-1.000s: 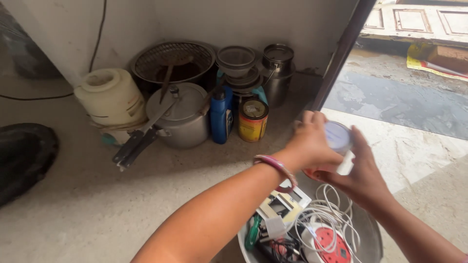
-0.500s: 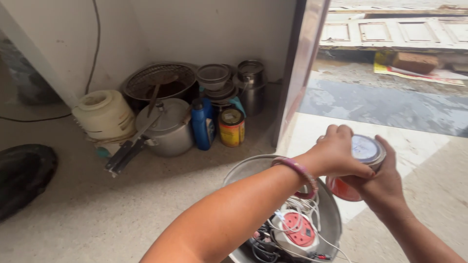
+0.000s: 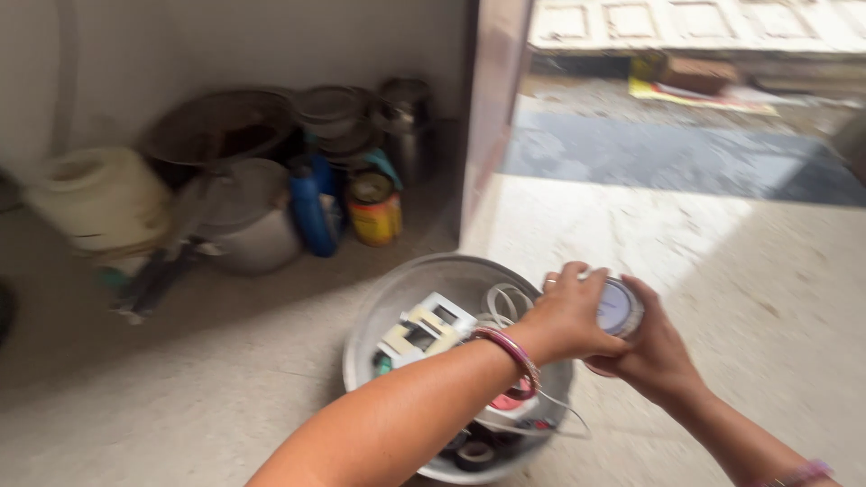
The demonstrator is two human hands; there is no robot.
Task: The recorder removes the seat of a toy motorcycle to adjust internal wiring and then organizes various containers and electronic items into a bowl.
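Jar [image 3: 617,311] gripped in both hands, just above the right rim of the metal basin [image 3: 379,311].

Small round jar, pale lid facing up and toward the camera, long axis tilted back toward the wearer. Left hand [image 3: 570,316] clamped over the lid from the left, fingers curled round its edge; right hand [image 3: 651,352] cupped beneath, wrapped round the reddish body. Both equally close, both closed tight on it. Inside the basin: white cable [image 3: 505,302], white plug adapter [image 3: 424,326]. Farther left of the basin, against the wall: yellow tin [image 3: 373,207], blue bottle [image 3: 311,212], steel pot [image 3: 248,225], cream container [image 3: 99,203].
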